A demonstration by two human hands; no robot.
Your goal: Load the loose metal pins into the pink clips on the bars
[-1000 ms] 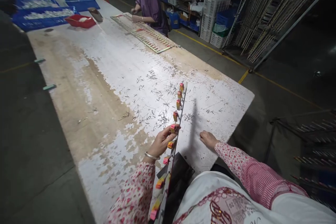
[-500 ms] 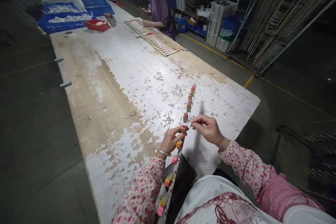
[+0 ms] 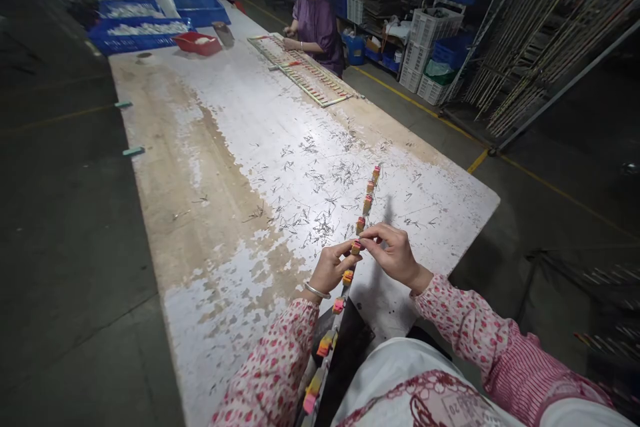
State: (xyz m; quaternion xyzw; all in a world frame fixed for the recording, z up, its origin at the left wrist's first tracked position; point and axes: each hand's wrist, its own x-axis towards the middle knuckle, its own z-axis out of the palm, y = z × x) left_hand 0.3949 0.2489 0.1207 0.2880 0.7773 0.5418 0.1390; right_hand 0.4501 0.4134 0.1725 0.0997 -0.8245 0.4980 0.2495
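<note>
A long narrow strip (image 3: pixel 329 361) slants from my lap up over the table, with several small pink, yellow and orange blocks along it. My left hand (image 3: pixel 327 271) is closed, thumb and fingers pinching one small coloured block (image 3: pixel 356 248) on the strip from the left. From the other side my right hand (image 3: pixel 395 255) comes in with its thumb and forefinger pressed together, right at that same block. Whatever lies between those fingertips is too small to make out. Many thin bent wire pieces (image 3: pixel 323 228) lie scattered on the table just beyond my hands.
The worn white table (image 3: pixel 210 280) stretches away ahead. A co-worker in purple (image 3: pixel 320 27) bends over a slatted frame (image 3: pixel 336 103) on its right edge. Blue trays (image 3: pixel 107 45) and a red tray (image 3: pixel 197 47) stand at the far left. Poles (image 3: pixel 525 47) lean beyond the table, at right.
My right hand has moved left, and its fingertips now meet the block; before, a small gap separated them. My left hand keeps its pinch. The whole view has shifted slightly.
</note>
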